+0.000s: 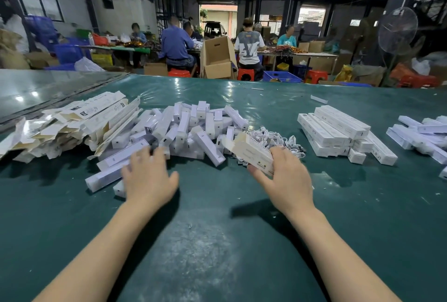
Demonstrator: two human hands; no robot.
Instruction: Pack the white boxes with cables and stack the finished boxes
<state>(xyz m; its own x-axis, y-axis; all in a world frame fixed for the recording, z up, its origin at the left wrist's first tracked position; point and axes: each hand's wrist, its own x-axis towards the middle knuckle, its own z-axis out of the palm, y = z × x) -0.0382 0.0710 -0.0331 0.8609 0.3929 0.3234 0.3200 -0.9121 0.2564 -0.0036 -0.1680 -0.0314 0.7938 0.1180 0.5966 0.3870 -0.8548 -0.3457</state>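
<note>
White box (250, 150) gripped in my right hand (285, 177); my left hand (148, 177), fingers spread wide, lies over the loose box pile (188, 130).

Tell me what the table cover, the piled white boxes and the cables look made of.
Table cover: likely vinyl sheet, glossy green; it wrinkles and mirrors the lamps. White boxes: thin matte card, by their crisp folded edges. Cables: probably plastic-sheathed, white, slightly shiny; too small to be sure.
</note>
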